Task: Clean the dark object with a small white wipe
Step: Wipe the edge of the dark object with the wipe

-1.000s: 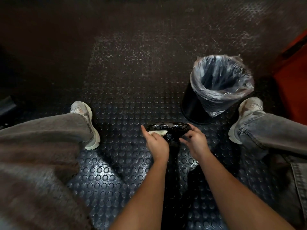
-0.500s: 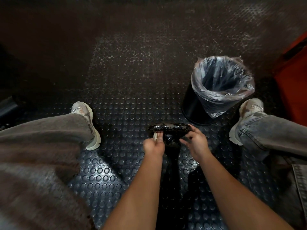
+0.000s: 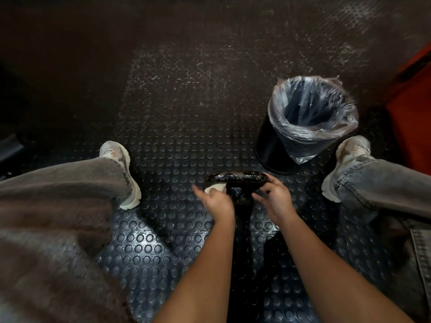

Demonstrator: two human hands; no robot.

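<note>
Glossy and black, the dark object [image 3: 236,183] is seen between the two hands, its curved top patched with pale wet sheen and a narrower stem running down toward the wrists. A small white wipe [image 3: 215,188] is pressed to its left end under the left hand [image 3: 215,201], thumb stretched outward; whether the fingers curl round the wipe cannot be told. The right end is gripped by the curled fingers of the right hand [image 3: 276,200]. Beyond the right hand, a bin [image 3: 275,145] lined with clear plastic stands on the studded rubber floor [image 3: 177,141].

Dim, wide-angle warp, edges dark.
</note>
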